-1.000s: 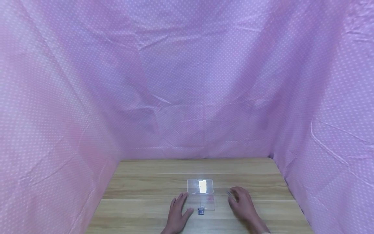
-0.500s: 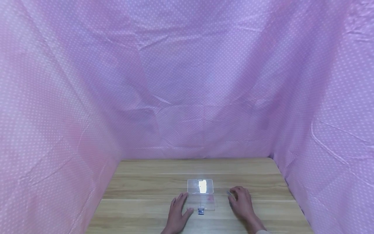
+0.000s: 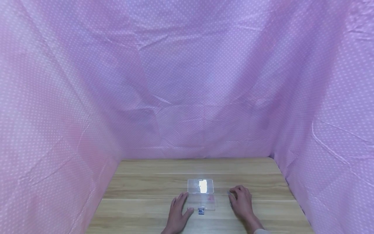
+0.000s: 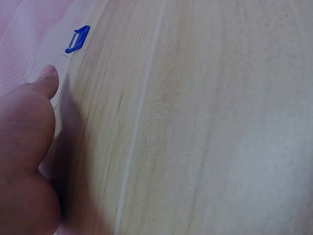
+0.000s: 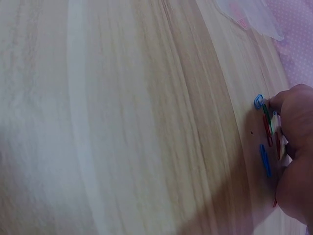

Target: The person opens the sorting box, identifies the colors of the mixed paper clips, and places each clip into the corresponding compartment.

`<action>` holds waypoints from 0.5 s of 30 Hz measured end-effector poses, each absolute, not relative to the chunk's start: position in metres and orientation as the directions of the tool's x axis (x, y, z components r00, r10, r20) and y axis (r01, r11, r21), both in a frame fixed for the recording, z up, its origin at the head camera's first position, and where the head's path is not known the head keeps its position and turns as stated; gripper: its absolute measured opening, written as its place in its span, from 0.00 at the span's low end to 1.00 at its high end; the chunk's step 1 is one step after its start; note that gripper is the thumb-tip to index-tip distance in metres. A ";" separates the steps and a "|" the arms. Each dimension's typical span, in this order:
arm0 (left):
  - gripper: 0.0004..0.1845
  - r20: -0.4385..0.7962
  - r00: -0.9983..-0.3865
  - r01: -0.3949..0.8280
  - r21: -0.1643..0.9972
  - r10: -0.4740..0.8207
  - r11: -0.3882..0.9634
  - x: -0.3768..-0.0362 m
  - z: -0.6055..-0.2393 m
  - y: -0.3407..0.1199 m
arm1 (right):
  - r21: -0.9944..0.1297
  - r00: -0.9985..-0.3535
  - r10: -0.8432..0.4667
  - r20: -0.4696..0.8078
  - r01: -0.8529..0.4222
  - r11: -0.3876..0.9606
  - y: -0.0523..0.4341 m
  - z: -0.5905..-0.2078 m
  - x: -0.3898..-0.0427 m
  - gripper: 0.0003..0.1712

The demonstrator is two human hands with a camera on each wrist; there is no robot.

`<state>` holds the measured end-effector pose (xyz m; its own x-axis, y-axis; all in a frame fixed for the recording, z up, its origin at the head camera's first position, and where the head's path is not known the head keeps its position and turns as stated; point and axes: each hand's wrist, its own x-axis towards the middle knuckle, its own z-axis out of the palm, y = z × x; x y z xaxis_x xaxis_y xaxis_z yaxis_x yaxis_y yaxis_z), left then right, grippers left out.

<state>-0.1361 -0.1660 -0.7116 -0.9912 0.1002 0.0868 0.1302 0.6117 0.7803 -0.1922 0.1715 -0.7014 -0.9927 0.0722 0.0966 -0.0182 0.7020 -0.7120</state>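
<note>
A clear plastic box (image 3: 194, 202) with its lid (image 3: 195, 186) laid back and a blue latch (image 3: 201, 211) at its front lies mid-table. My left hand (image 3: 177, 214) rests at its left side, fingers extended along the edge and thumb touching the front rim. In the left wrist view that thumb (image 4: 47, 81) lies near the latch. To the right of the box, my right hand (image 3: 242, 202) bends its fingers down over several coloured paper clips (image 5: 265, 160). A blue clip (image 5: 258, 101) lies by a fingertip. Whether the fingers pinch a clip is hidden.
The wood-grain table (image 3: 140, 185) carries the box and the clips. Pink dotted cloth (image 3: 187, 81) hangs behind it and along both sides. A small pink patch (image 3: 210, 197) shows in the right part of the box.
My right hand has shifted slightly, and its thumb and forefinger have drawn closer together by the clips. My left hand and the box stay nearly still.
</note>
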 end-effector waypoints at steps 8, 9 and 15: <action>0.39 0.091 -0.991 0.135 0.768 0.101 0.626 -0.135 -0.711 -0.165 | -0.735 -0.989 0.088 0.122 -0.030 0.677 0.172 -0.704 -0.192 0.04; 0.39 0.086 -0.991 0.132 0.769 0.103 0.626 -0.135 -0.711 -0.165 | -0.730 -0.987 0.089 0.132 -0.036 0.683 0.172 -0.703 -0.191 0.04; 0.39 0.069 -0.993 0.115 0.782 0.097 0.613 -0.136 -0.714 -0.165 | -0.719 -0.988 0.091 0.122 -0.025 0.694 0.171 -0.697 -0.190 0.05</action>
